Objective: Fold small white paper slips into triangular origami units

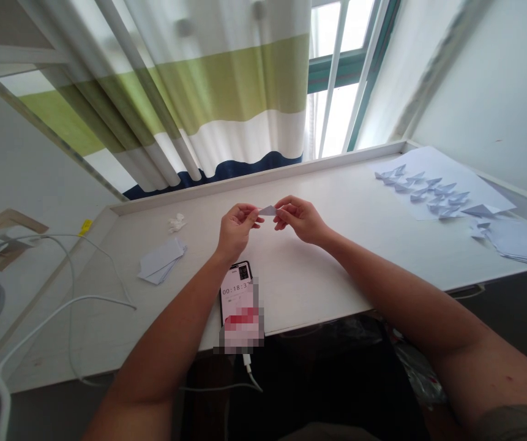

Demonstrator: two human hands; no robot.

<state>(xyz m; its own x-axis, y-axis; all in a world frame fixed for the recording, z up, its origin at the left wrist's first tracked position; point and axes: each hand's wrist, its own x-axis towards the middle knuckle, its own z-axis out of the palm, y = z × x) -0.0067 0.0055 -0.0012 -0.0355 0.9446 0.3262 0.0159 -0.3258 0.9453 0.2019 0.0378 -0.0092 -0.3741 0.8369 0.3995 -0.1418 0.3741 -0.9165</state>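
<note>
A small folded piece of white paper point(269, 211) is held up between my two hands over the middle of the desk. My left hand point(236, 229) pinches its left end between thumb and fingers. The right end is pinched by my right hand point(300, 218) in the same way. Its upper edge rises to a low point, and both ends are covered by my fingertips. Below my left wrist lies a phone point(235, 294) with a timer on its screen, partly blurred out.
Several folded paper boats point(437, 190) stand on white sheets at the right, near a paper stack point(523, 240). Paper slips point(160, 262) and a crumpled tissue point(177, 223) lie at the left. White cables point(61, 306) cross the left side. A curtain point(226, 79) hangs behind the desk point(309, 288).
</note>
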